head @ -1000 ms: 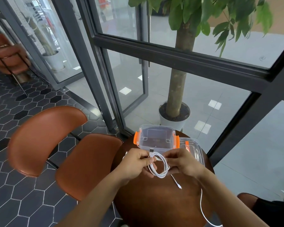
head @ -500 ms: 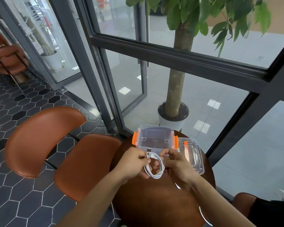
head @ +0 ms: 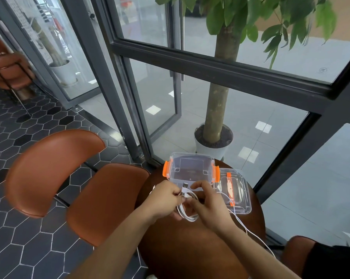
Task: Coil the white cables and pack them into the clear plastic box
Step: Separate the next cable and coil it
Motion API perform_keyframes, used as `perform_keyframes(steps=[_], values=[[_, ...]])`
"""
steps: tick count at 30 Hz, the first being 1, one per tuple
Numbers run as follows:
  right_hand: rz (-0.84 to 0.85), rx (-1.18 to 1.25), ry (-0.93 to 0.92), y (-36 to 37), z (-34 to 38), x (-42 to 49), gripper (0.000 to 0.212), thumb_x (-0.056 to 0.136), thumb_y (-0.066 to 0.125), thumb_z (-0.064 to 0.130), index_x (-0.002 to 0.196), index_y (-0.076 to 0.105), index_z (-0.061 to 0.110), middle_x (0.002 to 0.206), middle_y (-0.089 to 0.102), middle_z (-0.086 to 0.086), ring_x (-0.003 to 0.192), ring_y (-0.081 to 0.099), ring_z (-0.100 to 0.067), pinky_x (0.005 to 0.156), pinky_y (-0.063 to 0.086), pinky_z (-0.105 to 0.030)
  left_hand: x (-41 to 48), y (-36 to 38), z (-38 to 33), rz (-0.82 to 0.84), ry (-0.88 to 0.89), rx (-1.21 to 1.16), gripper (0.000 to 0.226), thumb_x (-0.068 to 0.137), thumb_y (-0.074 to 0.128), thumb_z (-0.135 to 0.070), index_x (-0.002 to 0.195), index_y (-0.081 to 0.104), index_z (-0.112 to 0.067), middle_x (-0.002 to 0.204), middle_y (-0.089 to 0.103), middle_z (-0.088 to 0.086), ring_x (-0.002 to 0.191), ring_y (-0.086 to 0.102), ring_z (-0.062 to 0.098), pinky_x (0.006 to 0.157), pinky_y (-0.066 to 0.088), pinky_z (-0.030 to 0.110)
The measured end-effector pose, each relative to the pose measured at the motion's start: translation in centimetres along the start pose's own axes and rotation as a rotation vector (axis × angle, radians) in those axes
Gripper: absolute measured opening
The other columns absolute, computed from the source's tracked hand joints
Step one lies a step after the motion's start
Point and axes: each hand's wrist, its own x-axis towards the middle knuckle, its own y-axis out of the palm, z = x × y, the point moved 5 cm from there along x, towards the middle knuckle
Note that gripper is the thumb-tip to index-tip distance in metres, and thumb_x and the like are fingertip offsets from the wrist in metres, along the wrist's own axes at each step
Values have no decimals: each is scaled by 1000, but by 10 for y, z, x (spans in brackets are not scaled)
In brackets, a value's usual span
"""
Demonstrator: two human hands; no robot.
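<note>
A white cable [head: 187, 215] hangs as a small coil between my two hands, just in front of the clear plastic box [head: 191, 168] with orange latches. My left hand [head: 166, 198] pinches the top of the coil near its USB plug [head: 184, 186]. My right hand [head: 207, 202] grips the coil's right side, index finger raised. A second white cable [head: 242, 224] trails from under my right hand across the table and off its right edge. The box stands open at the far edge of the round brown table [head: 190, 248].
The box's clear lid [head: 235, 190] lies to the right of the box. A brown chair [head: 73, 182] stands left of the table. A glass wall and a potted tree [head: 214, 141] are right behind the table.
The coil has tightened and hangs lower between my hands. My right hand has shifted onto the coil's side, and the loose cable end that lay on the table is gathered in.
</note>
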Motion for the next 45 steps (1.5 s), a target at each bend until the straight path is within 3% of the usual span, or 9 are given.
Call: perform_keyframes(steps=[4,7,11,22,26,32,38,43,45], values=[[-85,12,29,5,-5,-1,13,98,61,24,109,53,23,80,77,4,69,73,-7,67,62,-36,-1,1,-1,57,-12,-24,19,99,58,-15,95,73,-4,89,75,19,72,77,34,75,63,52],[-28,72,106,8,-12,1,12,98,61,28,110,58,26,93,77,4,80,74,-8,75,62,-34,-1,3,4,48,-23,-72,19,100,57,-13,93,71,-3,82,74,18,67,75,33,69,64,49],[13,235,183,10,-16,-1,10,99,62,26,104,66,20,86,77,-3,78,74,-16,76,60,-37,-8,7,7,42,-25,-179,17,101,56,-16,102,72,-12,81,75,14,63,71,23,59,61,36],[53,367,298,22,-25,0,15,93,69,13,107,67,18,95,78,-2,84,76,-15,69,61,-27,-8,4,32,-107,-48,-312,21,98,58,-10,109,75,-16,88,76,14,69,74,23,62,62,36],[115,322,334,33,-31,4,20,91,69,8,109,67,16,98,77,-4,83,77,-19,70,64,-35,-7,1,43,-152,-51,-312,23,98,57,-7,113,72,-15,89,77,14,66,72,19,59,60,33],[120,258,397,52,-47,16,11,92,70,12,102,71,13,93,76,-6,80,77,-19,71,65,-42,-3,-3,66,-230,-74,-319,29,93,57,-1,94,70,-27,83,77,11,58,67,13,58,60,35],[169,103,408,73,-55,28,14,91,69,8,104,71,12,91,75,-7,79,75,-21,71,65,-35,7,-9,102,-342,-170,-330,27,88,63,-2,112,72,-13,87,77,9,69,70,17,58,61,30],[192,49,450,90,-68,36,13,89,69,8,99,72,14,81,74,-3,75,73,-33,73,63,-46,12,-8,125,-350,-225,-388,26,85,68,0,108,73,-13,90,72,12,77,70,21,64,64,39],[202,56,484,97,-74,38,12,88,69,6,94,72,16,80,73,-4,68,71,-28,72,61,-46,13,-9,136,-362,-245,-388,25,86,68,0,107,72,-13,83,68,6,74,68,19,65,64,39]])
